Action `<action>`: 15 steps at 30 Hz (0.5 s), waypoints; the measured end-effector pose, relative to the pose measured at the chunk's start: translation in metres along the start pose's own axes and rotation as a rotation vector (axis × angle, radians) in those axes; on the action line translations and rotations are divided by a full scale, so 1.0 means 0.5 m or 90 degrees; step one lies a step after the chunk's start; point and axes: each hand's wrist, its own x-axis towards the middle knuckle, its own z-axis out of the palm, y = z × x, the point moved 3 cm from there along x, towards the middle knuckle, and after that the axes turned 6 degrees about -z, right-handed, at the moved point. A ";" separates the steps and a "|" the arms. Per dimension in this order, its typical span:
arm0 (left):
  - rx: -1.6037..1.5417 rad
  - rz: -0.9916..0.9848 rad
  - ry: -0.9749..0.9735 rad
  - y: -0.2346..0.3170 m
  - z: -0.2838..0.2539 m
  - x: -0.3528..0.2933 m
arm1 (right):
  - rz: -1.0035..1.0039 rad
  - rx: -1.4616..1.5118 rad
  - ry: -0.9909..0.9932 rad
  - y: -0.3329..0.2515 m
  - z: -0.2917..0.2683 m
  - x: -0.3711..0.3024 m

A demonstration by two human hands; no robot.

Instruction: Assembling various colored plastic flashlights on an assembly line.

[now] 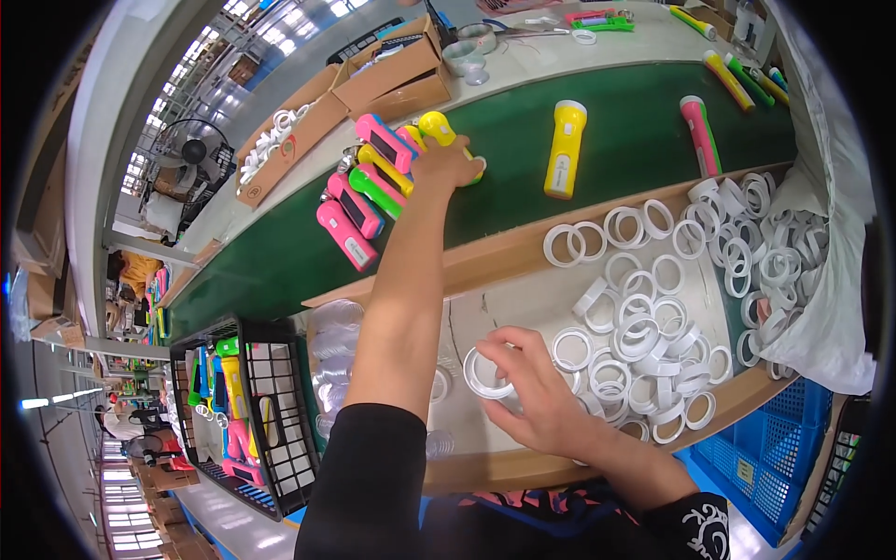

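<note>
My left hand (444, 168) reaches across to the green belt, its fingers closed round a yellow flashlight (435, 125) at the right end of a group of flashlights. Beside it lie a pink and blue flashlight (385, 143), a green one (376, 191) and a pink one (345, 235). Close to me, my right hand (537, 397) pinches a white ring (485, 373) between thumb and fingers, above a cardboard tray (504, 266). Many loose white rings (637, 338) fill the right part of that tray. Clear round discs (336, 350) are stacked at its left end.
Farther right on the belt (504, 112) lie a yellow flashlight (565, 149) and a pink and green one (700, 135). A black crate (280, 411) with flashlights stands left, a blue crate (765, 457) lower right. Open cardboard boxes (280, 149) stand beyond the belt.
</note>
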 end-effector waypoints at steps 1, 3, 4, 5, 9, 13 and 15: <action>0.008 0.018 0.008 -0.008 0.001 -0.007 | -0.001 -0.004 0.009 0.002 0.001 -0.003; 0.022 0.045 0.036 -0.048 0.006 -0.031 | 0.009 -0.011 0.020 0.003 -0.005 -0.008; 0.059 0.036 0.053 -0.069 0.008 -0.051 | 0.024 -0.022 0.030 0.007 -0.010 -0.009; 0.095 0.028 0.069 -0.092 0.014 -0.072 | 0.026 -0.009 0.063 0.014 -0.011 -0.009; 0.002 0.073 0.119 -0.240 0.008 -0.147 | 0.016 0.000 0.090 0.003 -0.013 -0.005; -0.584 0.079 0.086 -0.329 -0.036 -0.231 | -0.019 0.005 0.102 -0.008 -0.007 -0.001; -0.728 0.081 0.009 -0.308 -0.069 -0.307 | -0.018 -0.010 0.111 0.001 -0.008 -0.004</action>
